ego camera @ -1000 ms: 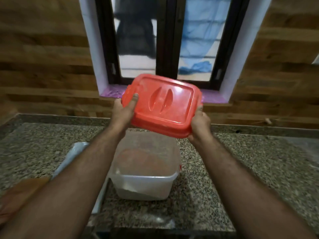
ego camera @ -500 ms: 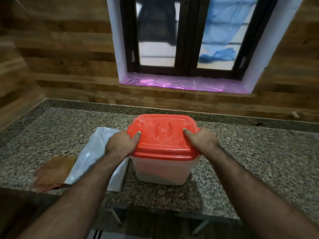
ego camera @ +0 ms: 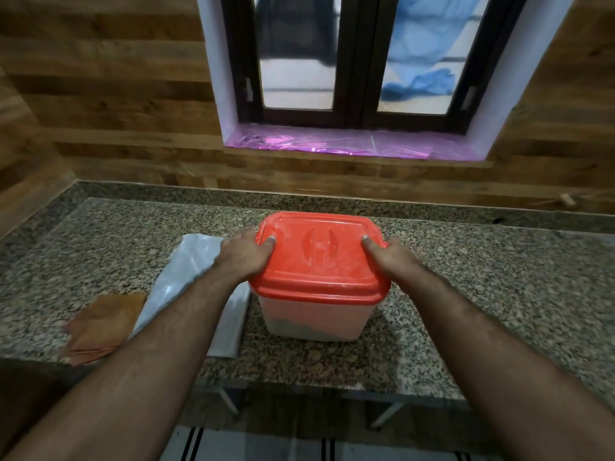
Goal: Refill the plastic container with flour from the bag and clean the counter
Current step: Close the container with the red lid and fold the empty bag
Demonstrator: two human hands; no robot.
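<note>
A translucent plastic container [ego camera: 312, 317] stands on the granite counter [ego camera: 499, 294], and a dusty red lid [ego camera: 319, 257] sits on top of it. My left hand [ego camera: 244, 257] grips the lid's left edge, thumb on top. My right hand [ego camera: 391, 259] grips the right edge the same way. A flat white plastic bag [ego camera: 196, 271] lies on the counter just left of the container, partly under my left forearm.
A folded brown cloth [ego camera: 103, 324] lies at the counter's front left, beside the bag. A wood-panelled wall and a window with a purple-lined sill [ego camera: 332, 144] stand behind the counter. The counter's front edge runs close below the container.
The red lid came down from the air onto the container. Both hands stayed on its edges, and the view pulled back.
</note>
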